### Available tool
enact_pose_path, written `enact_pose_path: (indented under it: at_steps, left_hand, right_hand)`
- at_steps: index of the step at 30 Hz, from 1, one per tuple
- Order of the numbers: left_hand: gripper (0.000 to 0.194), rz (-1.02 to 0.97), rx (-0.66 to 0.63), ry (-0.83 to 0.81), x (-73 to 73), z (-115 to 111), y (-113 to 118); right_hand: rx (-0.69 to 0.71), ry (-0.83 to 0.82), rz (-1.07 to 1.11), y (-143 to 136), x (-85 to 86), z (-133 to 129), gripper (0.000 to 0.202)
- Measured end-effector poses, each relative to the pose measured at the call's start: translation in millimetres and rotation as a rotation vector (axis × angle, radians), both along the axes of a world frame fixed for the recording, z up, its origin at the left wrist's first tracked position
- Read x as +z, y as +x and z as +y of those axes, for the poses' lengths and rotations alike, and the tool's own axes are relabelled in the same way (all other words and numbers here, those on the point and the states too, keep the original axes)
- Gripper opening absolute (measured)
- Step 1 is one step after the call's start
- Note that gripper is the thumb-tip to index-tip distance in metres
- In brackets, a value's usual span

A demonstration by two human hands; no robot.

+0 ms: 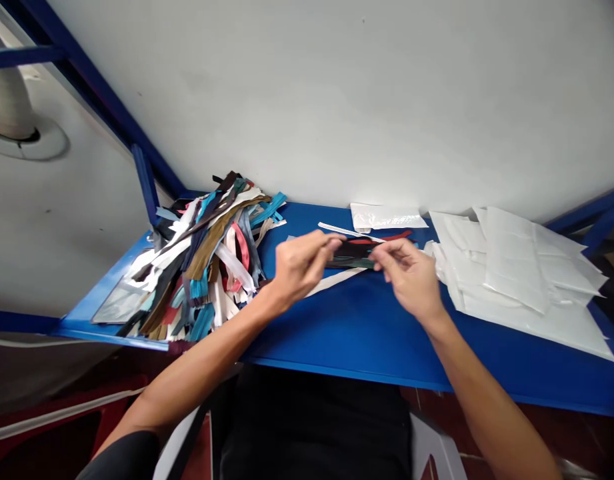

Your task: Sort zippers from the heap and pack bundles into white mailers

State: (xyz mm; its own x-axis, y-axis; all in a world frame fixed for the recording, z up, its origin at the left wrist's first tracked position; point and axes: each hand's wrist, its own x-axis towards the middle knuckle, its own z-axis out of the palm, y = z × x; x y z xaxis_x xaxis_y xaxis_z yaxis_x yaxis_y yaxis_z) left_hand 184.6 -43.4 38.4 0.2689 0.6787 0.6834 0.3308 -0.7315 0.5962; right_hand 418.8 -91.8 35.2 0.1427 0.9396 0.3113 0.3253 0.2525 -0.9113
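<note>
Blue metal spans the desk (337,347), where I see the left hand (304,263) and right hand (409,273) apart, fingertips at the dark zippers (354,249) toward the back edge; through blur I cannot tell whether either grips. A zipper heap (201,247) crowds the left end. White bags (517,260), contents unclear, overlap at the right; I have room before the front edge.
</note>
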Motion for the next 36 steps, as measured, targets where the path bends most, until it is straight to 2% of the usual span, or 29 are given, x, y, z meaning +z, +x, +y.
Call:
enact_pose_path:
  at_steps: [3, 5, 8, 10, 11, 13, 14, 16, 19, 21, 23, 25, 27, 30, 33, 36]
  left_hand:
    - [0.048, -0.252, 0.182, -0.038, 20.9, 8, -21]
    - [0.049, -0.334, 0.267, -0.066, 28.6, 10, -33]
    - [0.053, -0.193, 0.259, -0.183, 27.6, 6, -43]
    - [0.047, 0.058, 0.144, -0.317, 18.0, -2, -49]
    - [0.042, 0.198, 0.077, -0.358, 10.8, -6, -52]
    - [0.037, 0.43, 0.011, -0.335, -7.3, -14, -61]
    - [0.039, 0.508, 0.027, -0.279, -17.3, -17, -66]
    - [0.04, 0.609, 0.114, -0.166, -36.4, -18, -75]
    - [0.035, 0.708, 0.179, -0.11, -54.9, -13, -83]
    - [0.03, 0.749, 0.166, -0.111, -58.7, -8, -81]
    - [0.029, 0.788, 0.15, -0.111, -58.2, -5, -76]
    - [0.029, 0.833, 0.148, -0.109, -56.6, -2, -67]
    - [0.027, 0.864, 0.151, -0.099, -55.9, 0, -58]
    - [0.022, 0.887, 0.152, -0.066, -55.5, 3, -41]
    - [0.018, 0.924, 0.135, -0.017, -52.6, 7, -24]
    - [0.02, 0.951, 0.101, 0.047, -47.4, 12, -5]
  right_hand:
    - [-0.174, 0.042, -0.013, 32, 5.8, 4, 0.027]
    - [-0.25, 0.037, -0.033, 54, 9.9, 5, 0.025]
    - [-0.285, -0.026, -0.136, 80, 19.7, -2, 0.024]
    - [-0.215, -0.111, -0.252, 96, 26.4, -9, 0.027]
    - [-0.122, -0.177, -0.325, 104, 28.8, -14, 0.03]
    - [0.116, -0.324, -0.471, 117, 30.6, -20, 0.035]
    - [0.204, -0.377, -0.538, 121, 30.1, -21, 0.037]
    - [0.224, -0.377, -0.656, 123, 27.7, -18, 0.039]
    - [0.124, -0.205, -0.78, 114, 23.4, 0, 0.033]
    - [0.221, -0.177, -0.846, 110, 20.8, 14, 0.028]
    - [0.314, -0.257, -0.906, 113, 18.3, 22, 0.026]
    - [0.292, -0.349, -0.952, 120, 15.8, 25, 0.029]
    - [0.229, -0.363, -0.964, 124, 13.0, 23, 0.035]
    - [0.258, -0.259, -0.954, 118, 5.5, 23, 0.045]
    - [0.346, -0.14, -0.96, 103, -6.6, 29, 0.038]
    - [0.346, -0.021, -0.95, 89, -17.8, 35, 0.036]
